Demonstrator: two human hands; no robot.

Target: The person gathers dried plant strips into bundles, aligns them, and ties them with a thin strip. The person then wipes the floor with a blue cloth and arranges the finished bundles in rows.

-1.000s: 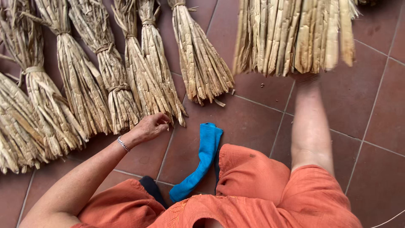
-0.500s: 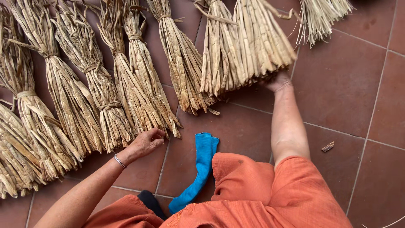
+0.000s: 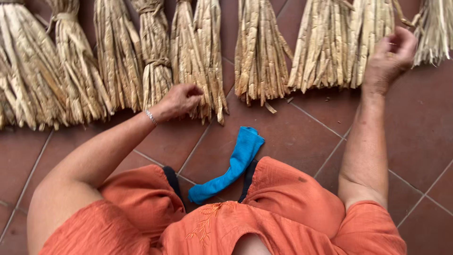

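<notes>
My left hand (image 3: 177, 100) rests with curled fingers on the lower ends of a tied bundle of dry straw-coloured leaves (image 3: 198, 56); a thin bracelet sits on its wrist. My right hand (image 3: 389, 56) hovers at the right edge of a wider loose bundle (image 3: 339, 42), fingers loosely bent, with nothing visibly in its grasp. One more bundle (image 3: 259, 52) lies between the two hands. My foot in a blue sock (image 3: 236, 163) sticks out on the tiles between my orange-clad knees (image 3: 292, 193).
Several more tied bundles (image 3: 71, 66) lie side by side in a row along the top left, on a reddish-brown tiled floor (image 3: 420, 141). Another frayed bundle (image 3: 434, 33) lies at the top right corner. Small scraps of leaf (image 3: 270, 107) lie below the row.
The wide bundle that my right hand was carrying now lies in the row. My right hand has shifted to its right edge and loosened. My left hand has stayed on the bundle ends.
</notes>
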